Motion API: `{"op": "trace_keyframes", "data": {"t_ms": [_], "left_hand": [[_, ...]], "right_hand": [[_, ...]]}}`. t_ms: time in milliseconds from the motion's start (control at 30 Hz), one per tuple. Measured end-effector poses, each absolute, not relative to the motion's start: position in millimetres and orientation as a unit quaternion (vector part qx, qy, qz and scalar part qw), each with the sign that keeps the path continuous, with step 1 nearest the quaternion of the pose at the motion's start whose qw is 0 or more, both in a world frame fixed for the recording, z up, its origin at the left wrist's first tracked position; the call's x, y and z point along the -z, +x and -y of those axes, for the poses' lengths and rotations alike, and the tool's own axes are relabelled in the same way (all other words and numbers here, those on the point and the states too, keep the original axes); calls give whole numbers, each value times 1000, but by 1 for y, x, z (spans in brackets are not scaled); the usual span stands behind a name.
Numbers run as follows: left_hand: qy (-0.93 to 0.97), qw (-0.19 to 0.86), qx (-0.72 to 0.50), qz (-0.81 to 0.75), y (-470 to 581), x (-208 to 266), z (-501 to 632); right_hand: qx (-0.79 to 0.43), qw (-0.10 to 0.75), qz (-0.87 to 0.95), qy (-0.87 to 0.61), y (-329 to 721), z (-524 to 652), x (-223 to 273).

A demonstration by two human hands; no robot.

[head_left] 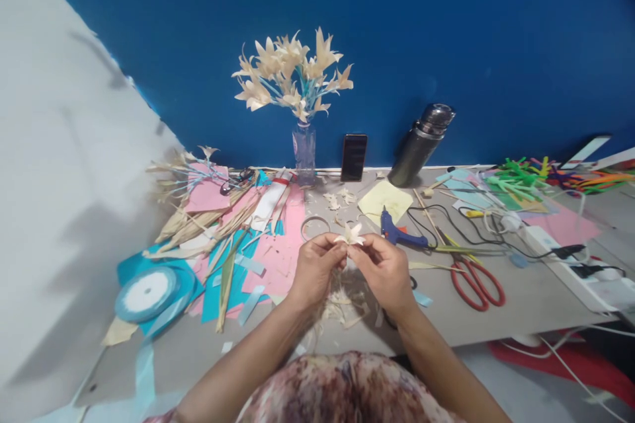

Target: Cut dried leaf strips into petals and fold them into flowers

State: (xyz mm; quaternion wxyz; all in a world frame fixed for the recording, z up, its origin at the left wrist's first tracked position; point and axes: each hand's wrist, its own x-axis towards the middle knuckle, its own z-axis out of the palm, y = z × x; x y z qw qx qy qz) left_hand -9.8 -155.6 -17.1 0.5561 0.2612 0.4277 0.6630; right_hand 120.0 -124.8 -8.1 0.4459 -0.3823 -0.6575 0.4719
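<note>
Centre of the bench, and here's the pale flower, petals fanned upward, the left hand and right hand both holding it in a narrow fingertip pinch, low on its base. Featherlight by the look of it, thin and papery, more dry than slippery; those petals would likely crease or split under a squeeze, so the base is the place to grip, and gently!

Now the room, clock centred on the flower. Three o'clock, near the right hand: the glue gun, nozzle by the yellow paper. Hot or cold, can't tell, so give that tip a berth. Between three and four, the red-handled scissors. Nine, a ring just beyond the left hand. Eleven, the flower-filled bottle; twelve, the phone. Six o'clock, loose scraps, then the near edge, tight to the body. Best open stretch? Between four and five, mostly bare bench!
</note>
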Motion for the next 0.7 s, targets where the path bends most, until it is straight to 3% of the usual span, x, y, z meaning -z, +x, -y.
{"op": "trace_keyframes", "data": {"t_ms": [200,700], "left_hand": [[331,454,-687,-462,-12,17,158],[310,567,-661,-382,-7,32,151]], "right_hand": [[-446,442,655,-420,135,122,12],[-410,409,672,-460,173,144,28]]}}
